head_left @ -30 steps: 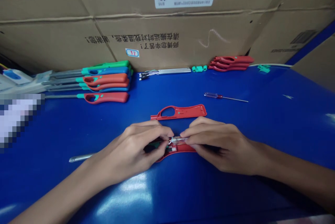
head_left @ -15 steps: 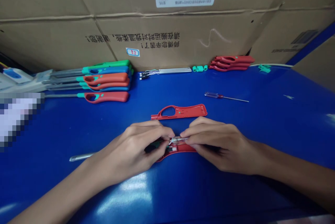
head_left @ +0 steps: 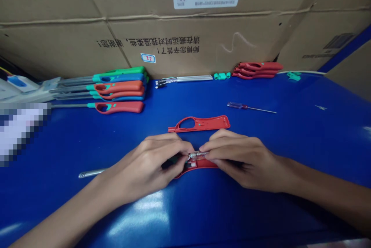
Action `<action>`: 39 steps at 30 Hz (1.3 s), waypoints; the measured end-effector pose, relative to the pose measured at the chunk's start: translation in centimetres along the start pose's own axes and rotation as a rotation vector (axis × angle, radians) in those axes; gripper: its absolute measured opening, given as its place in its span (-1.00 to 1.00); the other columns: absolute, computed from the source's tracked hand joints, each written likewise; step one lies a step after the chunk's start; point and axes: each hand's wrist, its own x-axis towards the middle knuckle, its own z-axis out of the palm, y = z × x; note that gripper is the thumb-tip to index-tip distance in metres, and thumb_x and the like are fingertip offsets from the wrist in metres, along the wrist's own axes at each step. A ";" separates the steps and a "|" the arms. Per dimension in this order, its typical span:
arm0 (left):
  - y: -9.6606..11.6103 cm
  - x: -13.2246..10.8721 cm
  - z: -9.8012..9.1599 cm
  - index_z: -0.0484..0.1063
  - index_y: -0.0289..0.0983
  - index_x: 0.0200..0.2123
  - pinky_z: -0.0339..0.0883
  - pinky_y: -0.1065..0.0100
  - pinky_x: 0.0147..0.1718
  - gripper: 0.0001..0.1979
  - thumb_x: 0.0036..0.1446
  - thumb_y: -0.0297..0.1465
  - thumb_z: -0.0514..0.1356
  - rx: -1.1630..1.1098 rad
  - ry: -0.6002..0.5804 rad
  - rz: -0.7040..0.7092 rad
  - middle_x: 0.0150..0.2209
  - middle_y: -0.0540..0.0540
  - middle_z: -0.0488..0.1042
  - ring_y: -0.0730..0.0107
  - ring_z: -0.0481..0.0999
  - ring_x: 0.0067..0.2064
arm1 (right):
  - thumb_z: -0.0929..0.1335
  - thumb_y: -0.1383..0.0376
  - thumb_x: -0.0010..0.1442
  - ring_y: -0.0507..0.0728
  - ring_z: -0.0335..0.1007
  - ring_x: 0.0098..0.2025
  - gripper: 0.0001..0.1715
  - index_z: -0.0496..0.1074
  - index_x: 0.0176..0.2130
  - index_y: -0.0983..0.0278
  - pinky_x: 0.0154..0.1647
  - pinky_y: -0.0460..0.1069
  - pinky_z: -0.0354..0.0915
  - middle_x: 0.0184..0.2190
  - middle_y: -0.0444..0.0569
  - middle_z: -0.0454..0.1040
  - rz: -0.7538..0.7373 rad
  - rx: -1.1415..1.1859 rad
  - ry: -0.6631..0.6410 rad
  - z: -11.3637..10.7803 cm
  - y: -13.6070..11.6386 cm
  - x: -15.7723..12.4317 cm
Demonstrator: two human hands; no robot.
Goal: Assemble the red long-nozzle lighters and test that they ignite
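Observation:
Low in front of me lies a red lighter shell half (head_left: 204, 162), with a clear fuel tank (head_left: 198, 155) at its upper edge. My right hand (head_left: 243, 159) pinches the right part of this tank, its fingers closed. At the tank's metal valve end, the fingertips of my left hand (head_left: 158, 159) close on a thin white wire (head_left: 189, 157); the exact grip is partly covered by the fingers. A small black and white part (head_left: 191, 165) sits in the shell below. From behind my left wrist sticks out a metal lighter tube (head_left: 91, 173). Another red shell half (head_left: 211, 123) rests just beyond my hands.
Assembled lighters (head_left: 121, 89) are stacked at the left. Along the cardboard box (head_left: 217, 43) lie metal tubes (head_left: 194, 78), green collars (head_left: 222, 76), red shells (head_left: 256, 70) and green pieces (head_left: 293, 75). A screwdriver (head_left: 239, 105) lies to the right on the blue table (head_left: 290, 140).
Both hands keep almost the same pose at the tank. The whole view has shifted very slightly; nothing has visibly been let go.

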 end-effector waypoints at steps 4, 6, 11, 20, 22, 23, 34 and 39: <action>-0.1 0.0 0.0 0.43 -0.28 -0.17 0.35 0.45 -0.30 -0.86 0.21 -0.55 0.15 -0.010 -0.005 0.001 -0.33 -0.02 0.51 0.47 0.48 -0.30 | 0.29 0.57 0.21 0.06 0.41 -0.17 -0.70 0.48 -0.12 0.31 -0.14 0.00 0.42 -0.22 0.01 0.56 0.002 -0.001 0.000 0.0 -0.1 0.0; -0.1 0.0 0.0 0.43 -0.28 -0.18 0.34 0.44 -0.28 -0.86 0.21 -0.55 0.14 -0.015 -0.008 0.000 -0.33 -0.02 0.51 0.46 0.47 -0.29 | 0.29 0.57 0.22 0.06 0.41 -0.17 -0.70 0.48 -0.12 0.31 -0.13 0.01 0.42 -0.22 0.01 0.56 0.002 -0.004 -0.005 0.0 -0.1 0.1; 0.1 0.1 -0.1 0.42 -0.26 -0.19 0.32 0.41 -0.22 -0.85 0.20 -0.55 0.13 -0.018 -0.031 -0.034 -0.30 0.00 0.52 0.45 0.46 -0.26 | 0.28 0.56 0.22 0.07 0.41 -0.17 -0.74 0.47 -0.16 0.33 -0.14 0.00 0.42 -0.24 0.01 0.56 0.003 -0.041 -0.014 0.0 -0.2 0.2; 0.6 0.3 -0.9 0.42 -0.27 -0.28 0.26 0.21 -0.15 -0.88 0.06 -0.43 0.23 0.066 -0.098 -0.066 -0.34 -0.05 0.48 0.30 0.43 -0.26 | 0.26 0.50 0.27 0.06 0.40 -0.23 -0.78 0.47 -0.19 0.33 -0.15 0.03 0.38 -0.26 -0.01 0.58 0.027 -0.118 -0.058 0.0 -0.4 0.1; 0.6 0.2 -0.9 0.42 -0.26 -0.32 0.24 0.17 -0.13 -0.87 0.03 -0.37 0.27 0.105 -0.124 -0.073 -0.34 -0.05 0.47 0.28 0.42 -0.25 | 0.26 0.49 0.28 0.07 0.40 -0.22 -0.78 0.47 -0.18 0.33 -0.16 0.03 0.37 -0.26 -0.02 0.58 0.036 -0.108 -0.066 0.0 -0.4 0.1; 0.5 0.2 -0.9 0.42 -0.26 -0.33 0.23 0.16 -0.12 -0.86 0.03 -0.35 0.28 0.123 -0.137 -0.076 -0.34 -0.05 0.46 0.27 0.42 -0.25 | 0.26 0.49 0.28 0.07 0.40 -0.22 -0.78 0.47 -0.17 0.32 -0.16 0.03 0.37 -0.26 -0.02 0.58 0.040 -0.103 -0.073 0.0 -0.4 0.1; -0.2 0.0 -0.4 0.45 -0.25 -0.26 0.26 0.20 -0.06 -0.90 0.16 -0.35 0.24 0.105 -0.121 -0.085 -0.30 -0.04 0.50 0.32 0.48 -0.22 | 0.26 0.49 0.29 0.08 0.36 -0.18 -0.77 0.48 -0.17 0.33 -0.14 0.03 0.36 -0.19 0.01 0.56 0.072 -0.143 -0.122 -0.2 -0.2 0.2; -0.8 0.3 0.2 0.49 -0.27 -0.20 0.32 0.20 -0.08 -0.86 0.21 -0.34 0.21 0.118 -0.040 -0.053 -0.23 -0.10 0.55 0.28 0.49 -0.14 | 0.26 0.44 0.31 0.09 0.37 -0.13 -0.78 0.49 -0.17 0.29 -0.08 0.04 0.36 -0.16 0.01 0.54 0.111 -0.188 -0.141 -0.8 0.3 0.0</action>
